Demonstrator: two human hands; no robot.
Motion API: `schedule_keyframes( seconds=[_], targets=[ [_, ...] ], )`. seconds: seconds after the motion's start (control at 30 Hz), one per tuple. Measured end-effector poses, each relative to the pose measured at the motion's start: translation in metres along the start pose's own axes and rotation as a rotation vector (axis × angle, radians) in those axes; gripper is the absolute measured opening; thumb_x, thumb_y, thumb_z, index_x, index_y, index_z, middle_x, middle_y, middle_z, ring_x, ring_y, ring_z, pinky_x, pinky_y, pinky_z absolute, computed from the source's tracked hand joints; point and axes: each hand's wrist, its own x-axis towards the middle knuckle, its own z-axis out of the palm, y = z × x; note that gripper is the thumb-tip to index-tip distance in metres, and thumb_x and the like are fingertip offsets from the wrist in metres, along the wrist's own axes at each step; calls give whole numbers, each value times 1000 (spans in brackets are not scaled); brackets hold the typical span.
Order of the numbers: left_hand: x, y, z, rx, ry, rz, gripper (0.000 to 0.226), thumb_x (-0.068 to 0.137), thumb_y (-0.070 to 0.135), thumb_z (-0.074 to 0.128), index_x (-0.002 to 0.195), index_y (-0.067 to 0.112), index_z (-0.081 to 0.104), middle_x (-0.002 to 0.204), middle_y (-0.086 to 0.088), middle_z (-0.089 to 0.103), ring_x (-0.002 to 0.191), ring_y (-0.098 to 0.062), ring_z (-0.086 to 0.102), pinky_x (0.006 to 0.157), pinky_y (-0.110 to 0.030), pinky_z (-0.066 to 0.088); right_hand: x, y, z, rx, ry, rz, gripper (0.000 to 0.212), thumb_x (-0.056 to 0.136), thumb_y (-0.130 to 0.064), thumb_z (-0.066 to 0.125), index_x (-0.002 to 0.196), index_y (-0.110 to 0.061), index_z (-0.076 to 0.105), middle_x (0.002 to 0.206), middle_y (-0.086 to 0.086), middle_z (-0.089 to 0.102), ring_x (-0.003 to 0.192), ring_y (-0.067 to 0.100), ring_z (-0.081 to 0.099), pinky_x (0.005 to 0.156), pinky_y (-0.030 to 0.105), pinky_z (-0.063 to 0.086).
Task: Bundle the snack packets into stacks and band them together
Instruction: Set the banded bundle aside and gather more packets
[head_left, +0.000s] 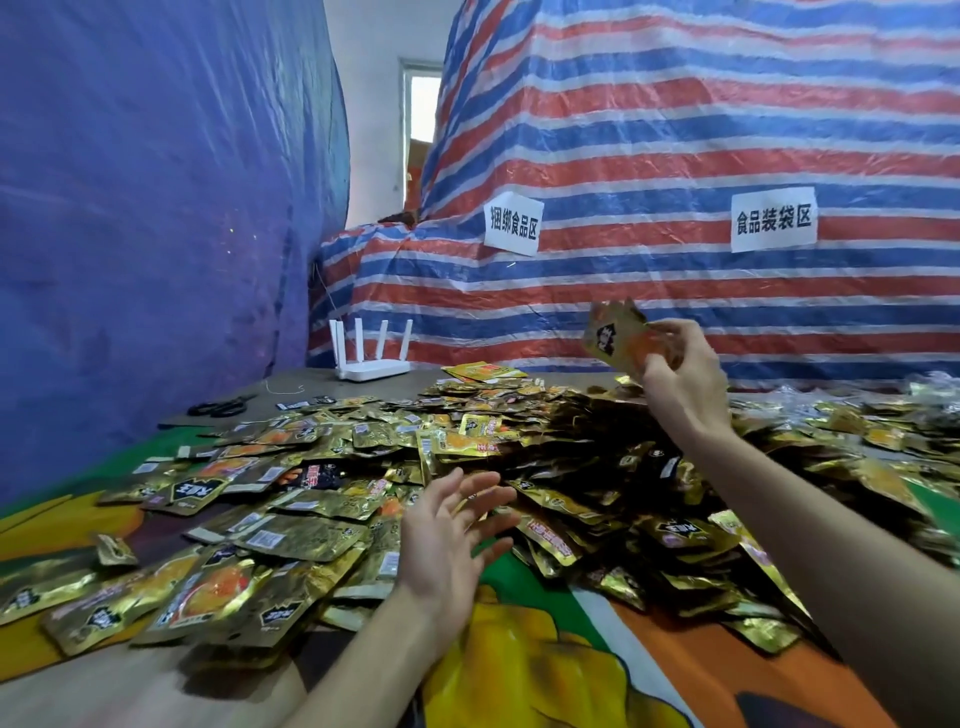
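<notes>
The right hand (680, 379) is raised above the far side of the pile (519, 441), fingers and thumb pinching a few gold packets (615, 335) by one edge. The left hand (452, 530) hovers flat and spread just over the near side of the pile and holds nothing.

The main risk is the pinch. The foil looks slick, and the packets fan out unevenly with their corners off line, so one could slide free and drop back into the pile, spoiling the count. A stack banded while this ragged would probably sit loose and shed packets. Pressing the left hand into the heap could also push packets off the near edge of the worktop (545, 675), since many already lie close to it left of that hand.

No band shows anywhere. A thin white cord (283, 389) and scissors (221, 405) lie far left of the left hand, beyond the pile, and reaching them means crossing loose packets. A white router (370, 358) stands behind those. Straight ahead of the right hand hangs a striped tarp (675, 130) with two paper signs (511, 222). There is little bare worktop between the hands for squaring a stack.
</notes>
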Motion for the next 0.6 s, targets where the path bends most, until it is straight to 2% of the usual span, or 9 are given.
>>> schedule_keyframes(
  seconds=[0.13, 0.23, 0.3, 0.43, 0.53, 0.6],
  targets=[
    [1, -2, 1, 103, 7, 37, 55, 76, 45, 52, 114, 8, 67, 106, -12, 75, 89, -23, 71, 80, -38, 47, 22, 15, 10, -416, -22, -138, 42, 98, -10, 49, 138, -24, 53, 112, 15, 50, 105, 34, 50, 93, 49, 46],
    [1, -5, 1, 227, 7, 64, 51, 77, 42, 54, 115, 10, 67, 106, -11, 76, 87, -20, 72, 81, -37, 49, 20, 21, 23, -664, -168, -171, 41, 95, -16, 51, 135, -26, 60, 123, 17, 52, 114, 35, 48, 99, 48, 41],
    [2, -7, 1, 289, -6, 60, 39, 85, 34, 54, 115, 12, 67, 105, -9, 76, 87, -19, 72, 82, -36, 49, 14, 21, 32, -765, -275, -126, 40, 94, -26, 46, 130, -27, 64, 128, 16, 53, 122, 35, 47, 105, 50, 37],
    [-1, -7, 3, 332, -1, 109, 24, 94, 19, 52, 111, 12, 67, 101, -8, 76, 81, -17, 70, 76, -33, 48, 6, 17, 38, -850, -304, -121, 46, 92, -38, 43, 130, -22, 64, 129, 20, 54, 122, 36, 47, 107, 51, 34],
    [-10, -12, 10, 450, 57, 256, 20, 84, 20, 63, 103, 15, 68, 102, -7, 71, 80, -14, 65, 71, -25, 48, 0, 8, 39, -824, -236, -156, 57, 93, -41, 47, 145, -18, 49, 138, 23, 50, 127, 39, 43, 109, 50, 32],
    [-17, -14, 15, 606, 58, 374, 15, 87, 14, 66, 100, 20, 67, 101, 0, 66, 81, -3, 58, 67, -15, 46, -12, -3, 45, -747, -177, -241, 62, 91, -38, 55, 147, -13, 45, 136, 24, 52, 125, 40, 44, 108, 49, 33]
  ],
)
